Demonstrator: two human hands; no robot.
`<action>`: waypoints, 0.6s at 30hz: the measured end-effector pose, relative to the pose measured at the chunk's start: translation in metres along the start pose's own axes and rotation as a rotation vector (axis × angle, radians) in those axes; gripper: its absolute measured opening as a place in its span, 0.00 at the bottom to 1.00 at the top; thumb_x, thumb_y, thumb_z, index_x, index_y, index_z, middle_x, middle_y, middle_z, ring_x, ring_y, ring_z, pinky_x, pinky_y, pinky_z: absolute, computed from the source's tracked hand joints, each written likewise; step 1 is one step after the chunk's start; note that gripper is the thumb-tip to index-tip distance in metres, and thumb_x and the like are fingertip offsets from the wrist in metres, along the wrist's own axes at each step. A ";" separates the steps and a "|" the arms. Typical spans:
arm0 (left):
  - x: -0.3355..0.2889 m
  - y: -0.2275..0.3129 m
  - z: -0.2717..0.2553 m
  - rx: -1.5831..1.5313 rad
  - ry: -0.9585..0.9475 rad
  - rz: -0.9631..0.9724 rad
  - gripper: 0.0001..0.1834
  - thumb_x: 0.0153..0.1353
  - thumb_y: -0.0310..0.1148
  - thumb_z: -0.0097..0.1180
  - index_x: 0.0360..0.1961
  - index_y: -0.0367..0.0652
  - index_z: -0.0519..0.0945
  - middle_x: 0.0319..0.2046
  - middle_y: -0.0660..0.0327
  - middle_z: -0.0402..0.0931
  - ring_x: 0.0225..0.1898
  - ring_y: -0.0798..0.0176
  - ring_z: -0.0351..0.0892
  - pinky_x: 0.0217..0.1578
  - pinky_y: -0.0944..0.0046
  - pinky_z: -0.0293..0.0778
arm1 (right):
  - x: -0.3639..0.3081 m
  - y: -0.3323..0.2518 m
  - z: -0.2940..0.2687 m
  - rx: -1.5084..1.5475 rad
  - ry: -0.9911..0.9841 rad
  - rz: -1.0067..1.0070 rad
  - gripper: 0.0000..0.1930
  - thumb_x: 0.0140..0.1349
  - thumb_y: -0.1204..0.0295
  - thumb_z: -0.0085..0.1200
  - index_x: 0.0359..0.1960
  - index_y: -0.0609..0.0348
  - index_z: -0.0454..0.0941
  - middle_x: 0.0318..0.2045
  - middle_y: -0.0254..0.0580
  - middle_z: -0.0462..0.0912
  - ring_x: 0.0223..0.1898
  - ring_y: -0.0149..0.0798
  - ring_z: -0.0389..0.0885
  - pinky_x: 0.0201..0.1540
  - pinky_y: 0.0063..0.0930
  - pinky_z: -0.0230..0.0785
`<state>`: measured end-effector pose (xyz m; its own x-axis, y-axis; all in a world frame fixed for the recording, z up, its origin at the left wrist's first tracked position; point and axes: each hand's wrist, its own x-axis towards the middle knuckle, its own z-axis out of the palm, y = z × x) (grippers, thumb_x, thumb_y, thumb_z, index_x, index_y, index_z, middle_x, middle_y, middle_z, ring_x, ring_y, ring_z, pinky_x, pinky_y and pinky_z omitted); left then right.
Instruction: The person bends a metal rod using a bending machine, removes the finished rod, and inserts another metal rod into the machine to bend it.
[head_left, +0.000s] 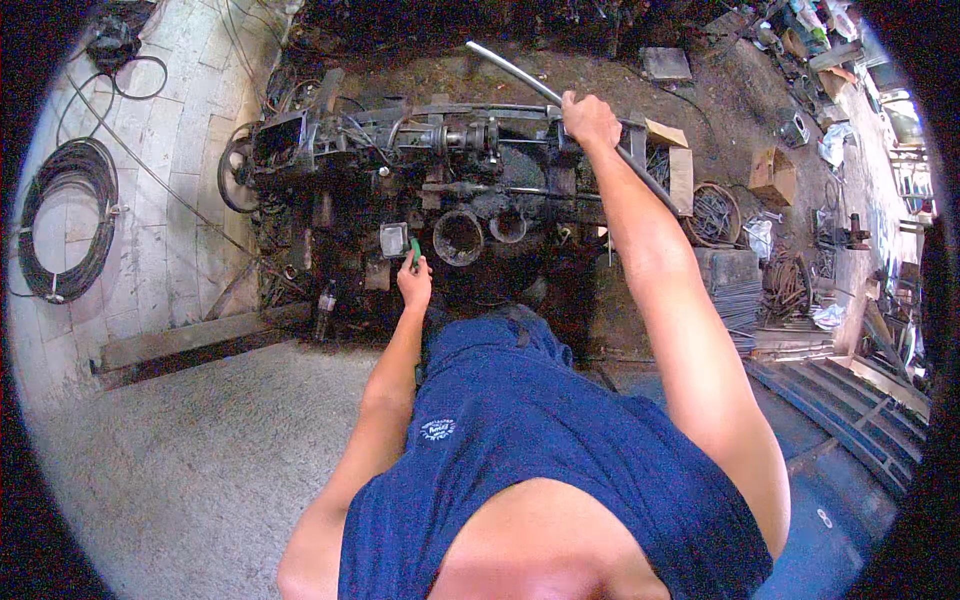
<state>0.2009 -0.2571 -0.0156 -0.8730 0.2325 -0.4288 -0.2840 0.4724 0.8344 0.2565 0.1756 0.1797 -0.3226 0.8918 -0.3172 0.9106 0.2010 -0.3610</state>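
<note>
My right hand (592,122) is closed around a long grey metal rod (515,72), which slants from the far middle down to the right above the machine. In my left hand (415,284), the fingers are closed on a small green object (415,248) whose kind I cannot make out. Right beside it sits a square, pale container (394,240) at the machine's near side. The dark, greasy machine (440,140), lathe-like with a spindle and bars, stretches across in front of me. Two round metal cups or rings, a larger one (458,238) and a smaller one (508,226), sit right of my left hand.
A black cable coil (65,220) is at the left by the pale wall. A clear bottle (325,310) stands near the machine's left end. On the right are a round basket (738,222) of metal pieces, a cardboard box (773,177), a wire coil (787,285) and thin rods (735,312).
</note>
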 end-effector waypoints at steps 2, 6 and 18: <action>0.003 -0.005 -0.002 -0.006 0.003 0.016 0.22 0.67 0.34 0.53 0.60 0.39 0.71 0.19 0.65 0.74 0.18 0.74 0.69 0.19 0.70 0.67 | -0.003 -0.002 -0.001 0.000 0.011 -0.004 0.34 0.61 0.43 0.37 0.46 0.62 0.81 0.47 0.59 0.80 0.52 0.56 0.78 0.55 0.46 0.68; 0.005 -0.007 -0.002 -0.001 -0.012 0.014 0.23 0.67 0.34 0.53 0.61 0.39 0.71 0.19 0.65 0.74 0.18 0.74 0.69 0.19 0.70 0.67 | -0.001 0.001 0.000 0.003 0.014 -0.007 0.34 0.61 0.43 0.37 0.46 0.62 0.81 0.47 0.59 0.80 0.52 0.57 0.78 0.55 0.46 0.68; 0.006 -0.010 -0.002 -0.004 -0.006 -0.020 0.23 0.67 0.35 0.53 0.61 0.39 0.71 0.20 0.64 0.76 0.20 0.73 0.72 0.23 0.69 0.69 | 0.002 0.003 0.000 -0.002 0.018 -0.005 0.33 0.61 0.43 0.37 0.46 0.61 0.81 0.47 0.58 0.80 0.52 0.56 0.78 0.55 0.47 0.68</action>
<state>0.1981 -0.2617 -0.0255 -0.8647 0.2276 -0.4477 -0.3034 0.4737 0.8268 0.2586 0.1779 0.1783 -0.3223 0.8979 -0.2998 0.9097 0.2062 -0.3605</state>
